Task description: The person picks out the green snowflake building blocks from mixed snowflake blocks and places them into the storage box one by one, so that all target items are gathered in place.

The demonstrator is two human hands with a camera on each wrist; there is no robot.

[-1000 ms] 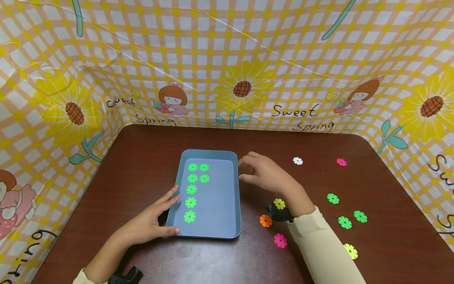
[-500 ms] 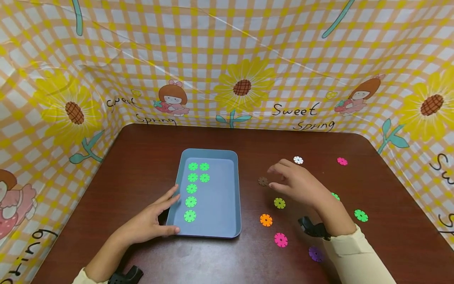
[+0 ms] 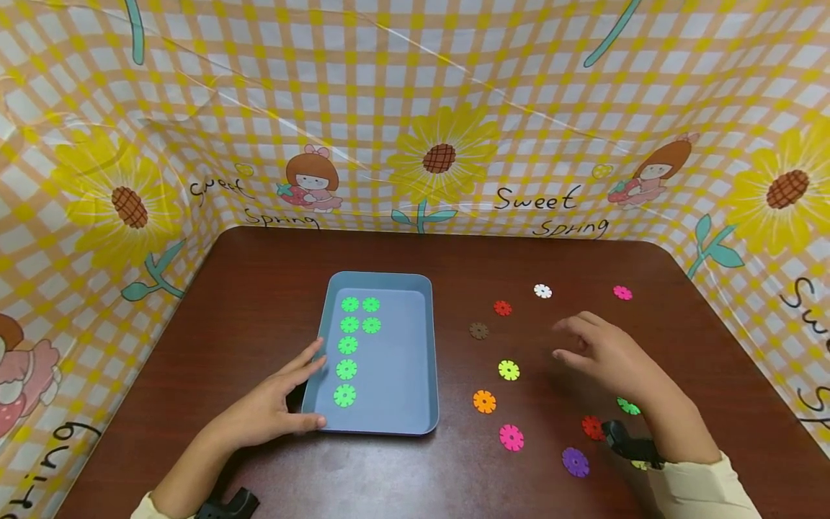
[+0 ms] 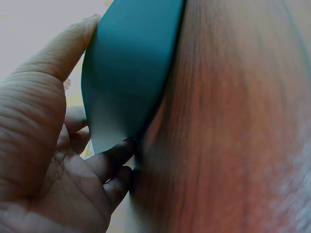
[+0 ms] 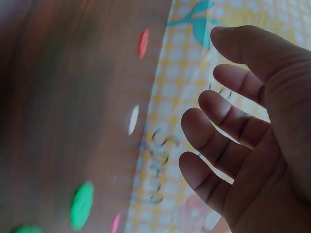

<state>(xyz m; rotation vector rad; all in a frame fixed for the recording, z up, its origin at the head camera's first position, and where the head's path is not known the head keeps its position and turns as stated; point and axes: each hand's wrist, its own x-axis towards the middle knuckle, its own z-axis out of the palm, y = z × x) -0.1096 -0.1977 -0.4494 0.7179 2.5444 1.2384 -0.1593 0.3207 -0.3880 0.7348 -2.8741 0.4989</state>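
A blue-grey tray (image 3: pixel 403 360) holds several green notched plastic discs (image 3: pixel 346 345), in a left column and a short second column. My left hand (image 3: pixel 269 407) touches the tray's near left corner, thumb at the front rim and fingers spread along the left side. In the left wrist view, the thumb and fingertips meet the tray's outer wall (image 4: pixel 131 53). My right hand (image 3: pixel 612 357) hovers over the table right of the tray, fingers loosely bent and holding nothing. The right wrist view shows its fingers (image 5: pixel 214 136) apart.
Loose discs lie right of the tray: brown (image 3: pixel 478 331), red (image 3: pixel 502 308), white (image 3: pixel 542 291), yellow (image 3: pixel 509 370), orange (image 3: pixel 484 401), pink (image 3: pixel 511 437) and purple (image 3: pixel 575 462). My right forearm partly covers a green disc (image 3: pixel 627 406). Checked cloth (image 3: pixel 363 94) stands behind the table.
My right hand has moved from the tray's right rim out to the right over the table, uncovering the brown and red discs. My left hand stays at the tray.
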